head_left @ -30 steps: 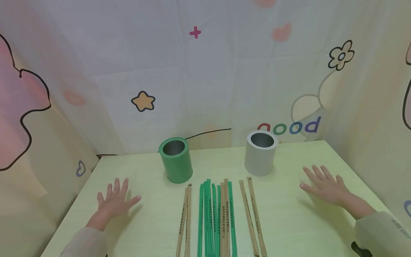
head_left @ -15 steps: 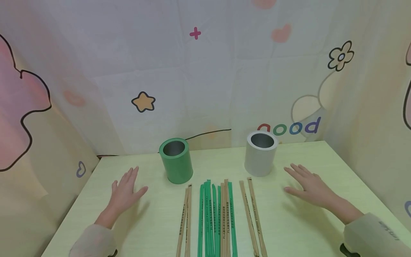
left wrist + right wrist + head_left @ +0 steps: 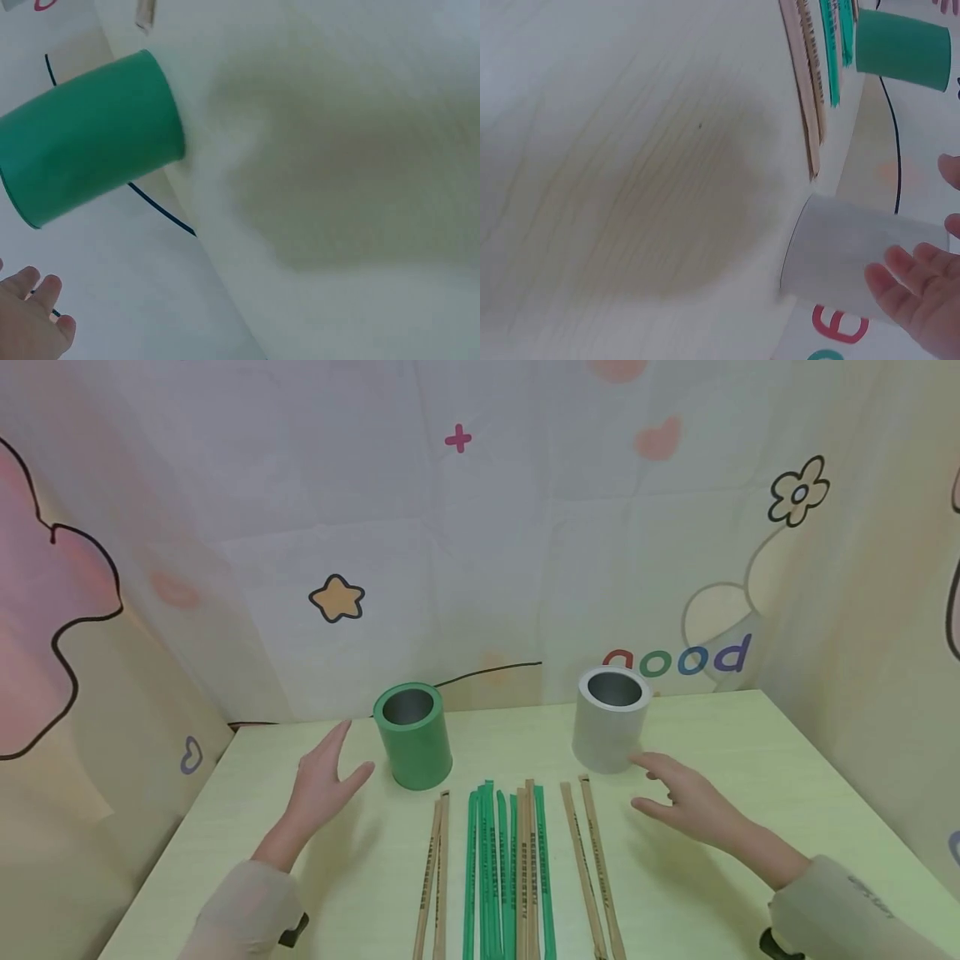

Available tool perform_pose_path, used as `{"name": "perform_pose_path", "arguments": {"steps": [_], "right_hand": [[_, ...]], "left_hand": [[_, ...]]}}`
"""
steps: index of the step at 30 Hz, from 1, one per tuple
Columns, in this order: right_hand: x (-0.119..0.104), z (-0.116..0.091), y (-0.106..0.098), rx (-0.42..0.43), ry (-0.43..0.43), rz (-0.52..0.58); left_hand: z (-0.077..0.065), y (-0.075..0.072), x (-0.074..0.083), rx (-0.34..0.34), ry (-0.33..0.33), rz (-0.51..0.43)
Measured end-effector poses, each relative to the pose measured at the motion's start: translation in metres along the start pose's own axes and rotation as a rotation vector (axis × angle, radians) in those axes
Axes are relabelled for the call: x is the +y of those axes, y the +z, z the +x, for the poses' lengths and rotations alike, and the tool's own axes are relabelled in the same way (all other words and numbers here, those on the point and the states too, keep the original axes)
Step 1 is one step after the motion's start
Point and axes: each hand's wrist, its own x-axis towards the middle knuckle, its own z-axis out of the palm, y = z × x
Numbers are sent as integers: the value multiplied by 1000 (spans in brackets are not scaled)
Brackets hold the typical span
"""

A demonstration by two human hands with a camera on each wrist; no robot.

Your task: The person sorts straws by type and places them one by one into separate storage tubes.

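Here's the left hand (image 3: 322,785), thumb spread wide, empty, just left of the green cup (image 3: 416,747) on the far bench (image 3: 367,893)! The right hand (image 3: 697,800), empty, fingers loosely bent, hovers by the grey cup (image 3: 607,735); touching, I can't tell. Nearer lie green sticks (image 3: 483,860) and brown sticks (image 3: 602,868), print too small to read. Behind, the curtain (image 3: 480,543) reads "ood" after a half-hidden letter.

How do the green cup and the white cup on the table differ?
The green cup is strongly coloured; the white cup is pale. The green cup stands toward the person's left, the white cup toward the right. In the head view, the left hand appears apart from the green cup, while the right hand overlaps the white cup's edge. Both stand upright.
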Motion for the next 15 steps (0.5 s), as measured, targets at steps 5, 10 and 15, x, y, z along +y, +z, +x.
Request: {"name": "perform_pose_path", "arguments": {"steps": [5, 10, 15], "right_hand": [[-7, 6, 7, -53, 40, 161], [-8, 13, 15, -124, 124, 342], [-6, 17, 29, -156, 241, 483]], "left_hand": [[13, 4, 14, -2, 2, -70], [25, 11, 23, 15, 0, -123], [35, 20, 28, 31, -34, -160]]}}
